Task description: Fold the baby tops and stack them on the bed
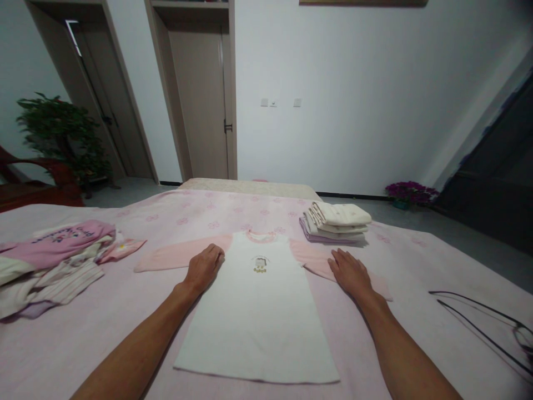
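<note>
White long-sleeved top with pink sleeves lies flat, face up, on a pink flower-print sheet, centred before the person. Pink-edged collar at the far end, hem at the near end. Small brown-grey print on the chest.

Left hand rests palm-down on the left-side sleeve, just beside the body of the top. Its grip: fingers bent and close together; can't tell if cloth is pinched. Right hand lies palm-down over the right-side sleeve, farther out from the body; grip loose, fingers a bit spread and slightly bent. That sleeve slants toward the near side, its end showing past the wrist. The other sleeve runs out nearly straight.

Folded clothes stack, cream on top, lilac at the bottom, sits beyond the right hand. Loose heap of clothes, pink and striped pieces, at far left. Dark-framed glasses at right, partly cut off. Behind: closed door, white wall, purple flowers.
</note>
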{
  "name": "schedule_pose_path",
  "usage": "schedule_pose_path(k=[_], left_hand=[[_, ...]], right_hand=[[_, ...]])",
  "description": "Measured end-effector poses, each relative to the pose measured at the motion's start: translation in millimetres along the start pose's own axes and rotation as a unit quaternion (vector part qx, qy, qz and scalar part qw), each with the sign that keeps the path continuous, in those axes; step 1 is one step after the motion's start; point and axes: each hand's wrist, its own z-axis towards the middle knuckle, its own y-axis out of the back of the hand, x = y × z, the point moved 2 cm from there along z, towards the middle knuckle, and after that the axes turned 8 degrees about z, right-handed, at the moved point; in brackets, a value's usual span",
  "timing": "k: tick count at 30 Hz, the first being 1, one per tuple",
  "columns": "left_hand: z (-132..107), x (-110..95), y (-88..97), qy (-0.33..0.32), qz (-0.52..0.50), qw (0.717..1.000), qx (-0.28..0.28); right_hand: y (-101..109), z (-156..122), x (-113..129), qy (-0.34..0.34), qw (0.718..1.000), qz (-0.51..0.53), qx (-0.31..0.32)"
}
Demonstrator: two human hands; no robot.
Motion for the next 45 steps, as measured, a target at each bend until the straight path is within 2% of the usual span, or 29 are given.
schedule_pose_path(k=[14, 24, 38, 45], left_hand=[[5.5, -4.6, -5.0, -0.035, 0.080, 0.996, 0.030], [0.5, 0.7, -0.4, 0.014, 0.001, 1.000, 0.005], [-3.9, 2.9, -3.1, -0.037, -0.041, 0.998, -0.008], [-6.4, 4.3, -2.5, -0.033, -0.047, 0.998, -0.008]], right_hand=[[2.4, -1.0, 1.6, 0.007, 1.000, -0.009, 0.000], [3.3, -0.4, 2.4, 0.009, 1.000, -0.008, -0.001], [2.7, -1.2, 1.3, 0.010, 1.000, -0.005, -0.006], [1.5, 0.0, 0.8, 0.010, 1.000, -0.003, -0.003]])
